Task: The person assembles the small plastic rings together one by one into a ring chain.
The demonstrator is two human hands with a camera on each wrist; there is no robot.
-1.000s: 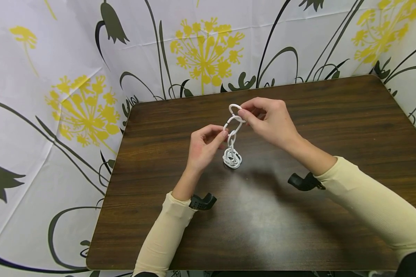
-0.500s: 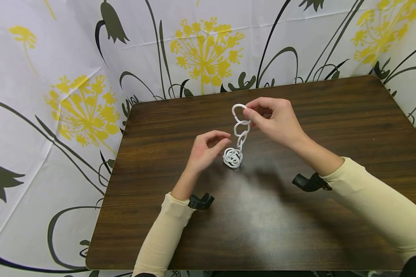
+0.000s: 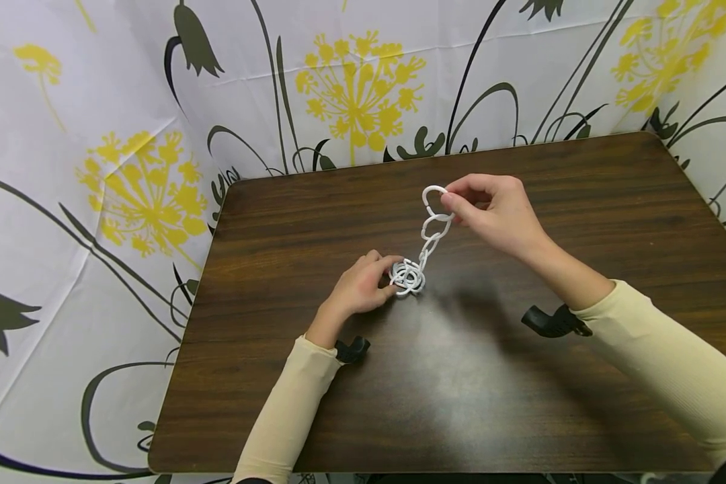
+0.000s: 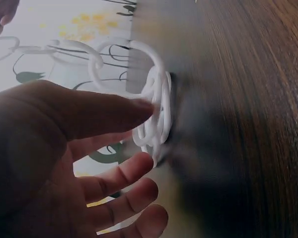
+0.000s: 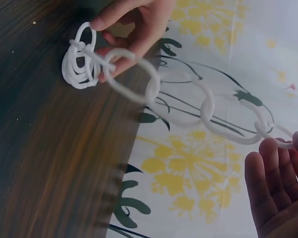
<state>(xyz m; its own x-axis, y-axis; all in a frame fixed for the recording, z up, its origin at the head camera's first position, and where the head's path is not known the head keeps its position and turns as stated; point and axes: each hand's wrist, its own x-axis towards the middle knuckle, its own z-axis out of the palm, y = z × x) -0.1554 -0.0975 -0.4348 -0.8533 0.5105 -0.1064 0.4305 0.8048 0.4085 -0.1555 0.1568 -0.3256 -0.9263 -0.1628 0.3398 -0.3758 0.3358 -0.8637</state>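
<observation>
A white plastic chain [image 3: 435, 224] of linked rings rises at a slant from a coiled heap of its links [image 3: 408, 277] on the wooden table. High at the chain's upper end, my right hand [image 3: 490, 212] pinches the top link between thumb and fingers. Down at the table, my left hand [image 3: 363, 286] has its thumb and index finger on either side of the heap, touching its links. In the left wrist view the thumb [image 4: 109, 115] covers part of the heap, and the other fingers are loosely bent. Several links [image 5: 181, 101] stretch between both hands in the right wrist view.
The dark wood-grain table [image 3: 266, 222] reaches back to a white curtain [image 3: 248, 60] with yellow and grey-green plant prints, which also hangs on the left. Black wrist mounts [image 3: 553, 321] sit under the forearms.
My left hand let go of a raised link and lowered to the heap on the table. My right hand moved rightward, drawing the chain's upper end with it, so the chain slants more.
</observation>
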